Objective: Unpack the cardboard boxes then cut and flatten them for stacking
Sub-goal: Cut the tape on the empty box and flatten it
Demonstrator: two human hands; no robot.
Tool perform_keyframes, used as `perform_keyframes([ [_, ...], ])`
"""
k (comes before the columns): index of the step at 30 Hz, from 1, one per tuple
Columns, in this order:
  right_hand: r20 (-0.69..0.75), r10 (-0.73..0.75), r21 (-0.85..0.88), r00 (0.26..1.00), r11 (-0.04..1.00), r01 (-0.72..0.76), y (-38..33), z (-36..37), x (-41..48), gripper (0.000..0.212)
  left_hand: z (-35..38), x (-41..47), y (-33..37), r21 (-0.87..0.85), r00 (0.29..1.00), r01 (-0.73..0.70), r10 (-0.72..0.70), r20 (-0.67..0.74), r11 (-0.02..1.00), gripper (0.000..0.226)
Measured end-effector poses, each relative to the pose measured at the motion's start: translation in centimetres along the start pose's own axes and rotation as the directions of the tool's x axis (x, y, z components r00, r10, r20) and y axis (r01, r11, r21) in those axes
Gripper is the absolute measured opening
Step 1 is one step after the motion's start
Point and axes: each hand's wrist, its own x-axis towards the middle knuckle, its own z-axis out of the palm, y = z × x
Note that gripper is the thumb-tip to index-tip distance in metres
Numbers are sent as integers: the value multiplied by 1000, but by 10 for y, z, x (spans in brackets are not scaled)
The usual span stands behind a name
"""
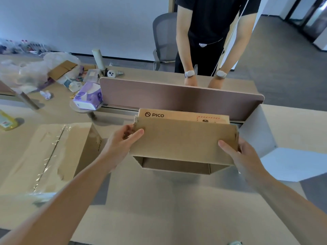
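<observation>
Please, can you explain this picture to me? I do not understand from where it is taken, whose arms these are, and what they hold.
The camera sits on a person's head and looks forward and down, so the two bare arms reaching in from the bottom are that person's own. There is no machine here. The left hand and the right hand grip the two ends of an open cardboard box, held above the desk. Behind it stands a box printed PICO, against a brown divider panel. To the left lies flattened cardboard with clear tape on it, and further back a purple tissue pack. Beyond the divider stands a second person in a black shirt.
</observation>
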Motion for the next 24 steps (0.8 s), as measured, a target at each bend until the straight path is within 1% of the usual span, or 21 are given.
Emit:
perform_keyframes([
  [2, -17, -56, 0, 998, 998, 56, 0, -2, -5, 61, -4, -8, 1, -30, 997, -75, 75, -24, 997, 18],
  [4, -33, -74, 0, 997, 997, 74, 3, -1, -14, 61, -8, -16, -5, -50, 996, -93, 92, -11, 994, 27],
  [6, -27, -32, -26, 999, 999, 31, 14, 2, -25, 59, -11, -21, -18, -21, 997, -52, 53, 53, 998, 47],
  [8, 27, 30, -55, 999, 998, -28, 31, 6, -33, 57, -13, -24, -38, 84, 990, 9, -21, 140, 996, 71],
  [10, 92, 84, -53, 992, 995, -79, 47, 11, -40, 54, -13, -27, -56, 157, 976, 75, -105, 192, 985, 96],
  [11, 120, 93, -52, 988, 995, -88, 52, 13, -43, 54, -12, -28, -64, 178, 969, 90, -128, 211, 980, 102],
  [13, 144, 74, -76, 987, 995, -64, 61, 16, -47, 56, -10, -27, -76, 208, 964, 80, -129, 233, 975, 96],
  [15, 117, 43, -115, 992, 993, -30, 69, 17, -47, 64, -12, -25, -81, 219, 965, 59, -111, 236, 974, 90],
  [19, 64, -6, -164, 998, 986, 16, 80, 22, -36, 86, -8, -15, -82, 183, 977, -14, -26, 212, 983, 93],
  [21, 52, -18, -153, 998, 988, 26, 83, 25, -29, 78, -3, -9, -85, 188, 980, -22, -16, 197, 982, 89],
  [22, 71, -17, -166, 997, 986, 29, 86, 26, -27, 74, 0, -9, -87, 200, 980, 5, -45, 192, 980, 88],
  [24, 117, 19, -222, 993, 975, 7, 93, 26, -27, 74, 7, -13, -95, 215, 974, 102, -141, 178, 971, 86],
])
